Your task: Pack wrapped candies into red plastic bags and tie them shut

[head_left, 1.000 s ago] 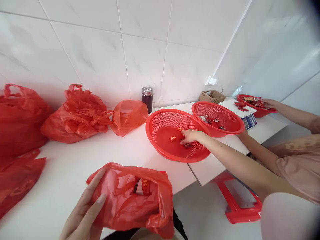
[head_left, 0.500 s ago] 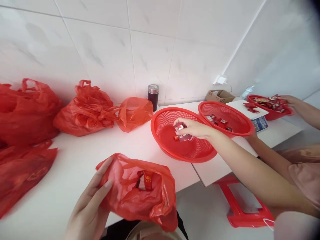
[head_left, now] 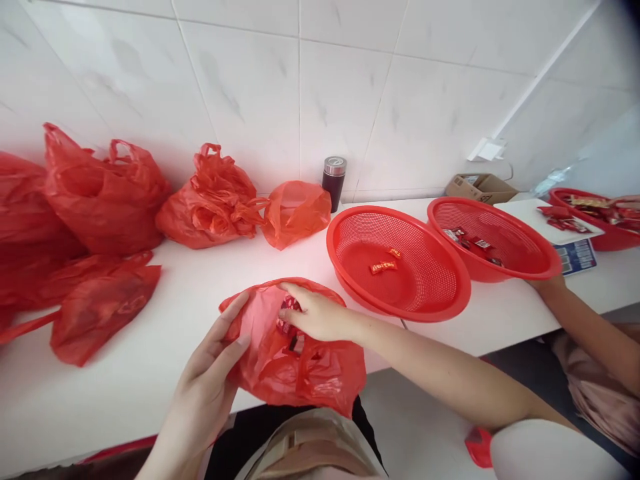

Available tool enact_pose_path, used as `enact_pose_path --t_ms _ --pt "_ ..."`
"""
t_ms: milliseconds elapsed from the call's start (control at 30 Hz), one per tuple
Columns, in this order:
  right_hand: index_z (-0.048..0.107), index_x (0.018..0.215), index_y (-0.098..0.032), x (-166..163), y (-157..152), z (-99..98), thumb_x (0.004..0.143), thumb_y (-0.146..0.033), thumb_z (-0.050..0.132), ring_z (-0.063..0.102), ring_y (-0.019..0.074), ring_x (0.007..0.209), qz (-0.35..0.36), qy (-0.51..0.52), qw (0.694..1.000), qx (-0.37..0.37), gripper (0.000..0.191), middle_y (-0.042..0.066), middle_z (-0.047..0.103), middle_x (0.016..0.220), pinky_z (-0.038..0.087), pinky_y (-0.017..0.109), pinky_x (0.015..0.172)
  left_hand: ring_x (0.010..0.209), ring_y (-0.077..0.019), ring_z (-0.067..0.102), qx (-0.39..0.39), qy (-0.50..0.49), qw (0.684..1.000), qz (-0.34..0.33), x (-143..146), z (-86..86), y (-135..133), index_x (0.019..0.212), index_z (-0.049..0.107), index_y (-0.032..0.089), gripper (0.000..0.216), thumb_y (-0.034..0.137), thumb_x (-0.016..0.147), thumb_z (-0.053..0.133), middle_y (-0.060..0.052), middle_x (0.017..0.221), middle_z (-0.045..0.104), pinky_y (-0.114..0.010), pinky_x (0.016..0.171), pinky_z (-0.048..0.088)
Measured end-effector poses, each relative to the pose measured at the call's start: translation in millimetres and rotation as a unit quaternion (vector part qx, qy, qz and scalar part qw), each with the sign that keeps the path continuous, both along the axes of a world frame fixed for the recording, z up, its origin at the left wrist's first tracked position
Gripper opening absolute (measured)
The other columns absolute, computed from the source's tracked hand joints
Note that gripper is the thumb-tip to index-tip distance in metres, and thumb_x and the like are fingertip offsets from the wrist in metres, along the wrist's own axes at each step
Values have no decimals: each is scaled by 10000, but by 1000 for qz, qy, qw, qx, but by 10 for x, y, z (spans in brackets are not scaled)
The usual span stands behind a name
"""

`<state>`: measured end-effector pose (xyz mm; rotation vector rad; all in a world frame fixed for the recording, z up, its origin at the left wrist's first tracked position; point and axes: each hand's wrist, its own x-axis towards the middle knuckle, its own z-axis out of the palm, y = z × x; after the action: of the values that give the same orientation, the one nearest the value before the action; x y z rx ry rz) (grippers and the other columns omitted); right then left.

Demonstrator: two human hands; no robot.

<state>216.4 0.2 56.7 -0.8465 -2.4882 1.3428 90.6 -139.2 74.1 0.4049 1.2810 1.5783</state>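
Note:
My left hand [head_left: 215, 363] pinches the left rim of a thin red plastic bag [head_left: 325, 377], thumb outside and fingers along the edge. The bag's mouth gapes upward at the table's front edge. Inside the mouth is my right hand [head_left: 313, 313], its fingers curled around small red wrapped candies [head_left: 289, 313]. Other dark and red wrapped pieces show below it in the bag, partly hidden by the plastic. To the right of the bag stands a red mesh basket [head_left: 345, 277] with two small red packets [head_left: 383, 267] on its bottom.
Several filled red bags [head_left: 107, 200] line the wall at left, with a dark tumbler [head_left: 333, 185] beyond them. A second red basket [head_left: 525, 257] holds a few packets. A cardboard box [head_left: 480, 188] stands behind. At right, a co-worker's arm [head_left: 595, 330] reaches under that basket.
My right hand has moved left from the near basket into the bag, carrying candies. Two packets now show on that basket's bottom. The whole view has shifted, and the left hand still holds the bag.

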Motion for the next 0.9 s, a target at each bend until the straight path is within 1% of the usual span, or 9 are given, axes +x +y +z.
enact_pose_path --t_ms 67,167,267,300,367,500,600,700,900 --pt "376 1449 -183 48 16 111 923 -335 496 339 247 1393 20 -4 1000 -20 561 114 373 1508 285 448 1151 1251 -289 521 -1 1 1000 4 -19 -17 -6 1377 507 294 636 310 772 704 -50 1423 528 -250 877 539" --pt "477 1373 -240 263 201 337 956 -355 448 502 234 1269 58 19 997 -57 434 84 519 1399 452 429 1027 1254 -273 519 1 1 1000 5 -31 -20 2 1371 512 285 619 309 781 696 -38 1431 521 -215 856 538" --pt "491 1328 -277 625 743 469 972 -364 420 584 221 1145 -26 29 999 -10 374 74 579 1316 549 383 857 1254 -285 518 -4 3 1000 -3 -33 -17 23 1393 487 280 657 314 773 700 -47 1429 522 -219 833 550" --pt "483 1327 -274 770 975 468 970 -344 427 558 224 1175 -83 -4 995 48 369 79 559 1338 531 386 886 1257 -292 515 -5 2 1000 -5 -30 -20 30 1397 482 284 668 317 768 704 -49 1427 525 -225 825 557" --pt "404 1396 -270 1074 1424 394 946 -283 472 457 220 1287 -150 -178 961 151 456 73 442 1451 434 381 1017 1265 -303 507 -1 -3 1000 -6 -24 -37 44 1394 486 294 675 321 758 710 -46 1419 533 -232 827 564" --pt "457 1390 -183 1544 1956 85 731 -125 700 440 316 1288 -153 -317 927 131 705 162 435 1432 378 406 1038 1282 -321 488 -3 -9 1000 -6 -39 -124 54 1384 497 332 668 330 750 709 -19 1407 547 -267 855 572" --pt "505 1347 -212 1642 2043 -138 699 -160 730 523 291 1182 -128 -351 920 116 688 147 483 1364 433 341 933 1295 -332 472 -14 -14 1000 -2 -74 -194 51 1370 507 358 649 328 754 707 -5 1400 553 -270 830 587" --pt "581 1228 -206 1606 2041 -261 720 -229 728 578 263 1040 -103 -361 920 115 530 137 548 1239 447 300 802 1292 -345 471 -10 -23 1000 -8 -73 -203 55 1364 514 360 652 316 746 715 -7 1403 549 -279 821 593" --pt "592 1017 -171 1561 2002 -194 751 -197 671 610 198 778 -76 -356 924 115 278 100 629 977 403 263 615 1295 -330 470 -22 -22 999 12 8 -131 75 1373 504 343 640 309 764 698 -11 1406 546 -240 798 591"
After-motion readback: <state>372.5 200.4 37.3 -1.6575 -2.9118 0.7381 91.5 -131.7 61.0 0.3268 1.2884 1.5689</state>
